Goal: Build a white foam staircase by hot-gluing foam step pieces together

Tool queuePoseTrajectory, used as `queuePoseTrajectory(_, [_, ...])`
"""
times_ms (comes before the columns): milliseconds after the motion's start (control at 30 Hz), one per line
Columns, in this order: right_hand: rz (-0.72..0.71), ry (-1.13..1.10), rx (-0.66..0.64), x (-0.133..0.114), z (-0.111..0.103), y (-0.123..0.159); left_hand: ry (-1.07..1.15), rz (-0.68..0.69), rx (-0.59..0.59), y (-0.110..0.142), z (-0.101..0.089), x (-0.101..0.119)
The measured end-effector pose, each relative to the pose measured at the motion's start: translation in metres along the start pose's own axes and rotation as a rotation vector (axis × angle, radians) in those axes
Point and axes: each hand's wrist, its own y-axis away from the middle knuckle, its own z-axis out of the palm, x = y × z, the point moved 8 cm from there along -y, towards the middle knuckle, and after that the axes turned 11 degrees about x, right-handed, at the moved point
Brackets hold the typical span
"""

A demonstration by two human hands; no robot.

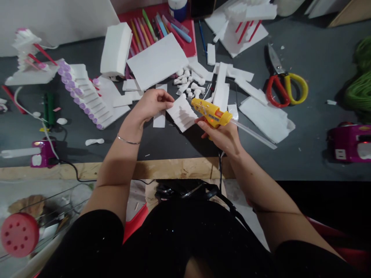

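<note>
My left hand (pixel 158 103) pinches the left corner of a small white stepped foam piece (pixel 183 114), holding it just above the dark table. In my right hand (pixel 222 135) is a yellow glue gun (pixel 210 111), its fingers wrapped round the handle. The nozzle points left, close to the top edge of the foam piece; whether it touches I cannot tell. A clear glue stick (pixel 255 133) juts out of the gun's back. Just beyond the nozzle lies a heap of small white rolled pieces (pixel 189 81). A white strip (pixel 159 116) lies beside my left fingers.
Red-and-yellow scissors (pixel 285 83) lie open at right, left of green cord (pixel 359 77). White foam strips (pixel 222 85) and sheets are scattered mid-table. A staircase model with purple discs (pixel 78 94) stands left. Coloured pens (pixel 147 29) lie behind. A black cable (pixel 220 166) hangs over the wooden edge.
</note>
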Motion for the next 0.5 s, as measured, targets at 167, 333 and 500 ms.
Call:
queuePoseTrajectory(167, [0.01,-0.017,0.013,-0.0025,-0.0002,0.001,-0.027,0.001,0.004,0.002,-0.0004,0.0041])
queuePoseTrajectory(333, [0.018,0.001,0.02,-0.0043,-0.0004,0.0009,-0.033,0.001,-0.003,0.0015,0.0003,0.0033])
queuePoseTrajectory(500, [0.001,0.011,0.012,-0.0052,-0.0001,0.0005,-0.008,-0.002,0.0,0.0011,0.0007,0.0028])
